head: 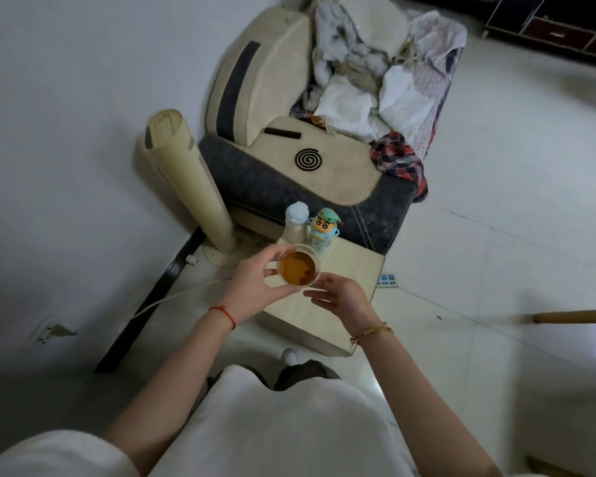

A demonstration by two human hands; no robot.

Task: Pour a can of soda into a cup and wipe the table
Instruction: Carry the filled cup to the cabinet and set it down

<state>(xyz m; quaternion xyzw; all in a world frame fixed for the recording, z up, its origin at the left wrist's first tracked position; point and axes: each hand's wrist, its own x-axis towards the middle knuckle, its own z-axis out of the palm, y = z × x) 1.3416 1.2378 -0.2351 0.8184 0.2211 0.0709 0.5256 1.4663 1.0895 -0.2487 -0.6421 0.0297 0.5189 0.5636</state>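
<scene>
Cup (297, 268) of amber soda held above the table's (351, 270) far-left part, left hand (255, 287) curled round it, right hand (338, 297) loose beside; pouring looks done, wiping needs a cloth, none visible

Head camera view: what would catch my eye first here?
A clear cup of amber drink, gripped by the left hand above a small table, the right hand open beside it. Behind it stand a cartoon bottle and a white bottle.
</scene>
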